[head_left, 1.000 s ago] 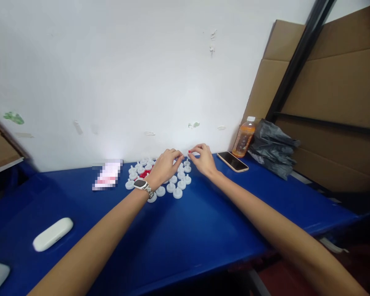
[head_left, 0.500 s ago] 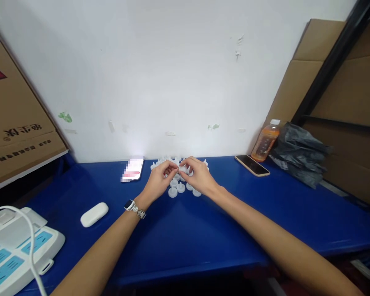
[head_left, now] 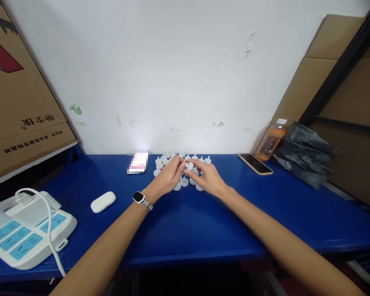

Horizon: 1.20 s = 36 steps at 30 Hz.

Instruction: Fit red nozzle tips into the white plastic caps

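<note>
My right hand (head_left: 210, 176) grips a translucent white nozzle cap (head_left: 189, 166) between thumb and fingers, with its spout turned toward my left hand. Closed in a pinch, my left hand (head_left: 170, 174) meets that spout, and a small red piece (head_left: 181, 163) shows at its fingertips; its exact kind is too small to make out. Around and behind both hands, several more white nozzle caps (head_left: 184, 181) stand on the blue table (head_left: 188, 230), mostly with spouts up. The hands hide some of them.
A lit phone (head_left: 138, 161) and a white earbud case (head_left: 103, 202) lie to the left, near a white power strip (head_left: 33, 234) with its cable. On the right are a dark phone (head_left: 255, 164), an orange drink bottle (head_left: 270, 139) and a black plastic bag (head_left: 305, 152). A wall stands behind.
The camera view has shifted slightly. My left hand has turned so its back faces up, and a red piece now shows at its fingertips. The cap in my right hand is more visible.
</note>
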### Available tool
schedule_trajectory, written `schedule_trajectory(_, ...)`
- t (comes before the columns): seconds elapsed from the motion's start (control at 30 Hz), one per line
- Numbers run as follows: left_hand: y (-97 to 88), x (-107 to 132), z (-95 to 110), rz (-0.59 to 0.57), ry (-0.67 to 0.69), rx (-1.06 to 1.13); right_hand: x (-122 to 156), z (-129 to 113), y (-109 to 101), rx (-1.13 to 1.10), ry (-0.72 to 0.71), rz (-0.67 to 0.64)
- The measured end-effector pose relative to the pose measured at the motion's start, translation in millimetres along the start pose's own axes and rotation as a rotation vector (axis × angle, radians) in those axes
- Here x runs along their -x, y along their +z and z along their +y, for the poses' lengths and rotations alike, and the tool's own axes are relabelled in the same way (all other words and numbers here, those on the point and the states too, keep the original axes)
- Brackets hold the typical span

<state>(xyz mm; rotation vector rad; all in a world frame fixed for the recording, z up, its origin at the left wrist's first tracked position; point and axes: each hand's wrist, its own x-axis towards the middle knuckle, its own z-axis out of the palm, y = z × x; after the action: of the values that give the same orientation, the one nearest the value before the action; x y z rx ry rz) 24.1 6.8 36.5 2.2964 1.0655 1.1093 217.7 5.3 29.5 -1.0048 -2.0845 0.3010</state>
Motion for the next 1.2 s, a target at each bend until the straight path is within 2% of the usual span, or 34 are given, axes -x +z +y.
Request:
schedule_trajectory(0.1,-2.5,1,2,-0.038,0.058,-0.077,1,-5,-1,0.017,-0.050,-0.034)
schedule_trajectory(0.23,2.4,-1,0,0.037,0.084,-0.081,1,-10,-1,0.081,-0.069,-0.043)
schedule_trajectory(0.57,20.3,-7,-6,0.246,-0.161,0.154,-5,-11,14,0.312,-0.138,0.044)
schedule_trajectory(0.63,16.6,-9,-10,0.283,-0.250,0.194,-4,-8,15,0.321,-0.132,0.057)
schedule_trajectory(0.7,5.4,-9,-18,0.356,-0.345,0.212,-3,-2,13,0.309,-0.092,0.086)
schedule_trajectory(0.8,-18.0,-6,-32,0.410,-0.268,0.148,-2,7,7,0.219,0.056,0.143)
schedule_trajectory(0.83,-24.4,-6,-37,0.408,-0.236,0.114,-3,9,6,0.174,0.107,0.161)
schedule_trajectory(0.93,-32.0,-8,-51,0.282,-0.164,-0.059,-4,13,4,0.083,0.158,0.204)
schedule_trajectory(1.07,-22.9,-20,-68,0.168,-0.062,-0.275,-6,20,6,0.067,0.161,0.190)
schedule_trajectory(1.2,-16.6,-27,-74,0.085,-0.071,-0.394,-5,27,3,0.038,0.222,0.171)
